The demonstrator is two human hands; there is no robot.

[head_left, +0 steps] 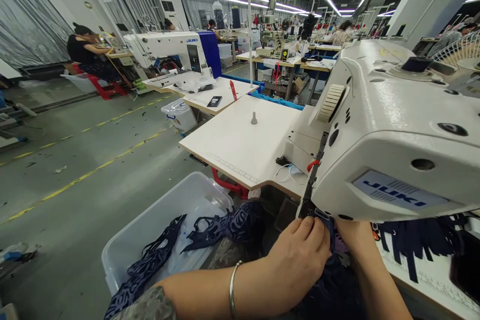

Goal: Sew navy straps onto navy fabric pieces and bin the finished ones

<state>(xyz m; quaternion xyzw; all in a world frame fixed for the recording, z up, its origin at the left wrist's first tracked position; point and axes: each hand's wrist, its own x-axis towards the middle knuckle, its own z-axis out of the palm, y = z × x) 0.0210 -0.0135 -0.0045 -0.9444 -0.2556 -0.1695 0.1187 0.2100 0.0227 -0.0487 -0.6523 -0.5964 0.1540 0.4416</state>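
Fingers curled, my left hand [300, 255] grips a dark navy bra [335, 285] just below the head of a white JUKI sewing machine [405, 160]. A strap with a metal ring shows beside its fingertips. My right hand [350, 232] reaches under the machine head from the right; its fingers are hidden there. The bra hangs down between my forearms. Near my left arm, another navy bra piece with a moulded cup [240, 222] lies over the edge of a clear plastic bin [150, 212].
Navy straps [420, 240] hang over the right side of the white worktable [243, 135]. A grey peg [254, 118] stands on its left part. Beyond are a phone [214, 101] and a second JUKI machine [168, 55]. Other people sit at machines farther away.
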